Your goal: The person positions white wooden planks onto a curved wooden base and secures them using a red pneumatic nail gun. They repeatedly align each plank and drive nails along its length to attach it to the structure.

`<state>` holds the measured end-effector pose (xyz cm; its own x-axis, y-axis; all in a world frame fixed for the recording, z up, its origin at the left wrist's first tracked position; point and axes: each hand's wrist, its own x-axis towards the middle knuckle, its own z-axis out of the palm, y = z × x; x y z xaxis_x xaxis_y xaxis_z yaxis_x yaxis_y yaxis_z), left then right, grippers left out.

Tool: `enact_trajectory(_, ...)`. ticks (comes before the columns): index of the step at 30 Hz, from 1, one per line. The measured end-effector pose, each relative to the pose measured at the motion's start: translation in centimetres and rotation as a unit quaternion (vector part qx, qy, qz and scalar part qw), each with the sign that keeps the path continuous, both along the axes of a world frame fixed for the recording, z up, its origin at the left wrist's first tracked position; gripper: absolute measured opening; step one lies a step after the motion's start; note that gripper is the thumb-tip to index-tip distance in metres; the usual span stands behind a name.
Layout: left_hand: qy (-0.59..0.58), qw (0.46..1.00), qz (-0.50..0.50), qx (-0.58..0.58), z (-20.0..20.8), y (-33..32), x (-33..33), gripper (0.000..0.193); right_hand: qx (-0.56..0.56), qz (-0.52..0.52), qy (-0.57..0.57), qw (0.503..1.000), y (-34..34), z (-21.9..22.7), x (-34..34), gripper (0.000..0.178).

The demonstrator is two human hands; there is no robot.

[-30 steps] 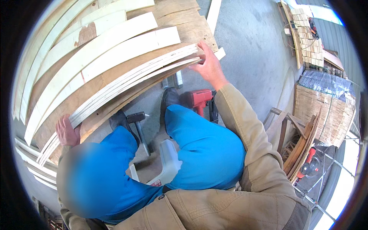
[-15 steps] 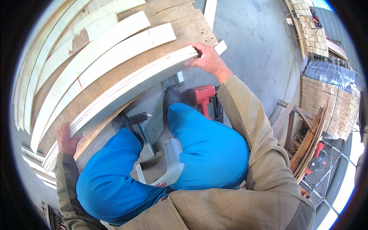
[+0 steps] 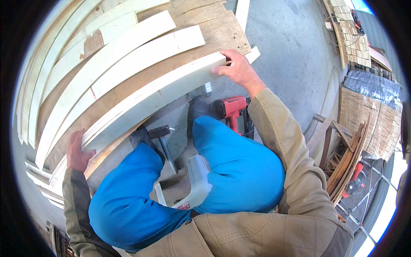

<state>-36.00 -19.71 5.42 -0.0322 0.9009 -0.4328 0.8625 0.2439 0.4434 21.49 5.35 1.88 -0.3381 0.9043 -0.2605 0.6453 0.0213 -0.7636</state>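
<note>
A stack of long pale wooden boards [image 3: 141,105] lies across the near edge of a plywood sheet [image 3: 214,32]. Its layered upper edges and a broad side toward me both show. At the far right end, my right hand [image 3: 240,70] is closed round the boards, thumb on the near side and fingers over the end. My left hand [image 3: 78,153] grips the stack near its left end, thumb on the near side. Its fingers on the far side are partly hidden. Further pale boards [image 3: 141,55] lie flat on the plywood beyond the stack.
Between my blue-trousered legs a hammer [image 3: 165,147] stands head up beside a white plastic stool [image 3: 197,182]. A red nail gun [image 3: 233,109] stands right of my foot. Wrapped wood bundles [image 3: 364,115], leaning planks [image 3: 346,158] and a red power saw [image 3: 356,180] are at the right.
The stack has tilted slightly, so more of its near side shows. My left hand has shifted a little up along it. The whole view has swung slightly.
</note>
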Motion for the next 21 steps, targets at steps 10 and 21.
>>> enact_trajectory(10, -0.101, 0.994, 0.024, -0.044, -1.8, 0.7, -2.3, 0.084, -0.121, -0.042, 0.089, 0.988, 0.8, -0.6, 0.0, 0.057)
enact_trajectory(21, -0.096, 0.986, 0.022, -0.137, -0.2, 2.4, -1.6, 0.075, -0.19, -0.061, 0.073, 0.977, 0.6, -0.7, 0.7, 0.052)
